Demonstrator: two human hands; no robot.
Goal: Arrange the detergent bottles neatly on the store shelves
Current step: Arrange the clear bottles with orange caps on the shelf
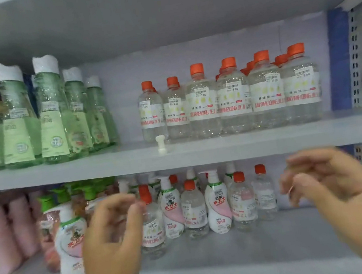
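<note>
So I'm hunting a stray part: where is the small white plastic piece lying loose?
The small white plastic piece sits on the upper shelf's front edge, just before the leftmost clear orange-capped bottle.

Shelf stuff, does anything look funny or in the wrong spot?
Yes. A small white plastic piece stands alone near the front of the upper shelf, apart from any bottle. Below, clear orange-capped bottles sit mixed among white pump bottles, unlike the tidy orange-capped row above.

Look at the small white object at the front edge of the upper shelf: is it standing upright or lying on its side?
Upright. The small white object stands on its narrow base on the upper shelf, wider end uppermost.
</note>
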